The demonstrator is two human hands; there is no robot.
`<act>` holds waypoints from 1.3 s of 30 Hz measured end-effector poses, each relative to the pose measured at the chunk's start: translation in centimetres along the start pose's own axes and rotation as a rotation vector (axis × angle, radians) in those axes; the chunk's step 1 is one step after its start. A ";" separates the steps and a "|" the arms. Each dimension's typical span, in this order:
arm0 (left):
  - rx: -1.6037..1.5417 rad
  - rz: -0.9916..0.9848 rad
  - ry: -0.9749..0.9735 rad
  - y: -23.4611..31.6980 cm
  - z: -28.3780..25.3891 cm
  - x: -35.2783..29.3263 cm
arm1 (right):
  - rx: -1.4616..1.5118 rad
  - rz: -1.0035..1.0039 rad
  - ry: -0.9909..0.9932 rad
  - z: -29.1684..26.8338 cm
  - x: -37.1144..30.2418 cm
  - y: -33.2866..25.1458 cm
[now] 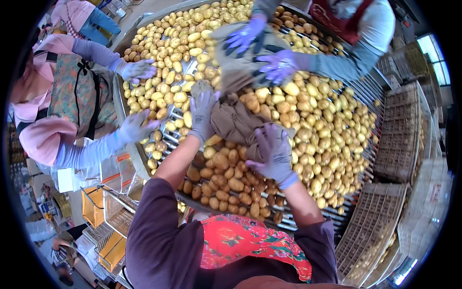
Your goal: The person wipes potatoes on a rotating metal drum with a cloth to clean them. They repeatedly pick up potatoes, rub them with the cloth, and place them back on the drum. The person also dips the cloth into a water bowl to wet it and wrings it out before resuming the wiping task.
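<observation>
A brown cloth [235,120] lies bunched over the potatoes [226,173] in front of me. My left hand [203,113], in a pale purple glove, grips its left side. On the right side my right hand [274,151], gloved alike, has thumb and fingers around the cloth, partly blurred. Beyond my hands a co-worker's two purple-gloved hands [276,65] press on a grey-brown cloth [236,67] that nearly meets mine. The potatoes near me look browner; those to the right look yellow and wet.
The potatoes lie on a metal roller table [358,89] with a raised rim. At the left another co-worker's gloved hands [137,127] reach over the rim. Plastic crates [370,226] stand along the right. Wire baskets [118,212] are at the lower left.
</observation>
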State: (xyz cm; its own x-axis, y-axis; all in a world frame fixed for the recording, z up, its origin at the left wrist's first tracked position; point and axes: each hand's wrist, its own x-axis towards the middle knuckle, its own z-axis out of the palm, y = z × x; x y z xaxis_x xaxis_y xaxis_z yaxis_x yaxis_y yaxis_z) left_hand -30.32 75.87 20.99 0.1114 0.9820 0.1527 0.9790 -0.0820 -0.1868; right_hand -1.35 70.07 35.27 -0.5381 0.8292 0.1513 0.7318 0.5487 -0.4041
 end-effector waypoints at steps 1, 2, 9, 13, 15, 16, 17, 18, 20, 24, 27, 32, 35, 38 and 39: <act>0.312 0.092 0.089 -0.9 3.5 2.4 | -0.061 -0.004 -0.066 1.4 1.5 0.2; 0.076 0.032 0.182 -0.9 3.5 6.8 | -0.047 -0.024 0.002 2.5 3.3 1.2; -0.245 0.186 -0.166 7.4 -2.8 11.5 | -0.174 -0.073 0.059 4.4 5.0 5.6; -0.465 0.357 -0.078 1.4 -4.5 3.0 | 0.069 0.051 -0.162 1.5 -1.5 2.4; -0.428 0.323 -0.028 0.2 -1.5 4.2 | 0.013 0.004 -0.172 3.5 -0.2 3.8; -0.282 0.294 0.051 0.3 -1.4 6.5 | -0.100 0.000 -0.292 4.6 1.7 4.5; -0.112 0.263 0.133 0.4 -1.4 9.4 | -0.152 0.009 -0.216 4.9 3.7 3.7; -0.062 0.134 0.137 1.2 0.6 11.5 | -0.148 -0.063 0.019 5.9 4.8 4.0; -0.213 0.065 -0.015 2.3 0.7 10.5 | -0.031 0.089 -0.054 5.2 7.8 4.1; -0.544 0.300 -0.086 -0.2 -5.2 -1.0 | -0.022 -0.042 0.120 -0.4 0.7 5.7; 0.081 0.369 0.061 1.7 -3.8 -15.2 | 0.045 -0.048 -0.248 -1.0 -6.1 0.7; -0.432 0.282 0.131 5.3 -5.0 -10.4 | -0.071 -0.122 -0.263 6.6 -4.9 -2.4; -0.854 0.025 -0.002 4.2 -3.6 -0.8 | -0.171 -0.030 -0.068 6.1 2.9 -0.3; -0.771 0.065 0.023 6.7 -5.3 -3.2 | -0.095 0.074 -0.043 8.9 -1.2 2.4; -0.723 0.142 -0.131 6.9 -10.8 -6.8 | -0.309 -0.023 -0.219 8.7 -5.0 1.8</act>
State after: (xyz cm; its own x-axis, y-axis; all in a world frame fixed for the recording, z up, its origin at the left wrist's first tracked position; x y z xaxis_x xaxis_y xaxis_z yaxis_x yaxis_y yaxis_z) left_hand -22.44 66.79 29.16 0.2680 0.9621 0.0497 0.8298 -0.2567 0.4954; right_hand -0.96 65.95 25.94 -0.6080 0.7922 -0.0527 0.7921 0.6009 -0.1069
